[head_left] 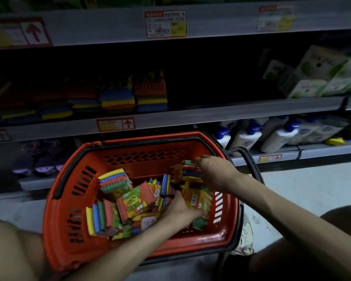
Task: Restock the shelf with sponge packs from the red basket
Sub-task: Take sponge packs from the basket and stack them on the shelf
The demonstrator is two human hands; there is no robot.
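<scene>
**Inspector:** Report the location of the stock.

**Technician:** Most sponge packs (134, 201) lie loose in the red basket (55, 199), spread from its centre toward 8 o'clock. A row of shelved packs (150, 94) stands on the shelf (211, 112) at 12 o'clock from the basket. To the 3 o'clock side of that row there is a dark gap, and its contents cannot be made out.

**Inspector:** Report the grip status.

**Technician:** The right hand (213, 171) is at the basket's 2 o'clock corner. Its grip is narrow, with the fingers curled over the top of a stack (190, 169) of several packs. The left hand (182, 205) is pushed in beneath that stack at about 4 o'clock. Its fingers are hidden among the packs, so its grip cannot be determined.

**Inspector:** Estimate progress.

**Technician:** The task appears partly complete. The shelf carries some stock, but the basket holds many packs. The current step is judged to be gathering a bundle, and that bundle has not yet cleared the basket rim. What remains is to lift it, place it beside the shelved row and repeat until the basket is empty.
</scene>
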